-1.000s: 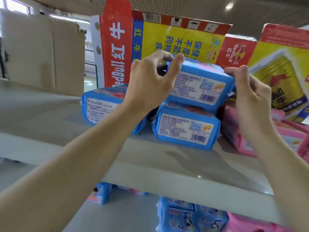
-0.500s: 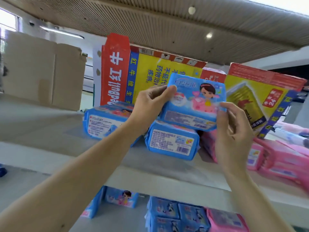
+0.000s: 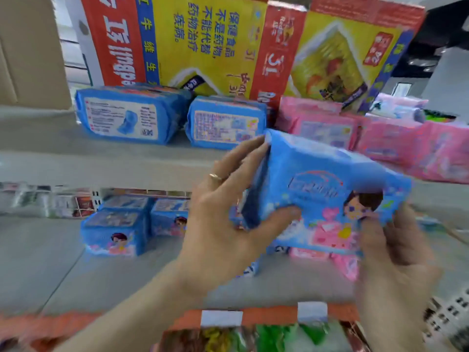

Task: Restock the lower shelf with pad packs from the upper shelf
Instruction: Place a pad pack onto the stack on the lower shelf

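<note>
Both hands held one blue plastic-wrapped pad pack (image 3: 327, 196) printed with a cartoon girl, positioned in front of the shelving between the two shelf levels. The left hand (image 3: 223, 219) gripped the pack's left end: its fingers (image 3: 243, 156) were spread along the end face toward 1 o'clock, and the thumb pressed on the printed front. A thin gold ring (image 3: 215, 177) sat on one finger. The right hand (image 3: 396, 252) pinched the pack's lower right corner at 4 o'clock from the pack's centre; motion blur hid the exact finger placement there.

On the grey upper shelf (image 3: 101, 163), two more blue pad packs lay flat side by side, label panels facing out: one (image 3: 127, 115) at 10 o'clock from the held pack, the other (image 3: 225, 123) at 11 o'clock. A group of pink pad packs (image 3: 380, 141) lay at 1 o'clock, just beside the second blue pack. Behind all of these stood a red and yellow printed cardboard carton (image 3: 198, 41) with a plain brown cardboard box (image 3: 28, 52) to its left.

On the grey lower shelf (image 3: 50, 262), blue pad packs (image 3: 114, 229) stood in a stack at 9 o'clock from the held pack, with another blue pack (image 3: 168, 217) just beside it. Pink packs (image 3: 345, 262) showed partly below the held pack. An orange shelf-edge strip (image 3: 269, 316) with white tags ran along the bottom of the view.
</note>
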